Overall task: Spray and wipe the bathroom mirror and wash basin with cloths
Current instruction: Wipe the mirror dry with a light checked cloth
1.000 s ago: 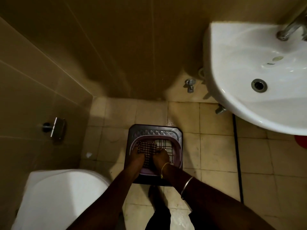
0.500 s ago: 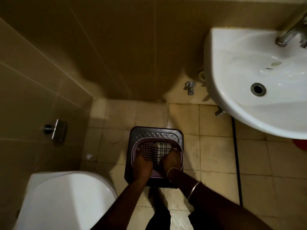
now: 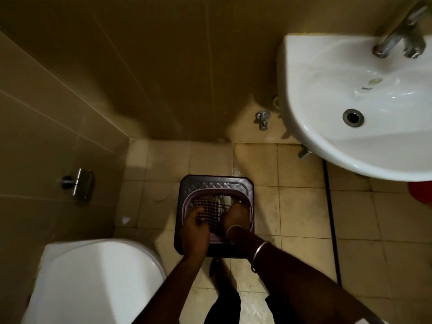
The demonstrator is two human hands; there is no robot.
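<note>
Since the earlier frame, right hand (image 3: 235,217) has shifted rightward, exposing more cloth (image 3: 208,210). Fingers of left hand (image 3: 195,226) curl onto cloth; right hand grip: cannot tell. Cloth lies in basket (image 3: 211,194) on stool (image 3: 217,182). Open floor (image 3: 292,206) right of stool; wash basin (image 3: 289,66) beyond-right, toilet (image 3: 98,277) near-left.

The wash basin (image 3: 327,141) runs off the right edge, and its tap (image 3: 392,38) is cut by the top corner. Only a sliver of a red object (image 3: 420,191) shows. The toilet (image 3: 93,281) is cropped below. The left hand (image 3: 194,232) and right hand (image 3: 235,217) cover the checked cloth (image 3: 208,210)'s near part, and their grip is too dim to tell.
</note>
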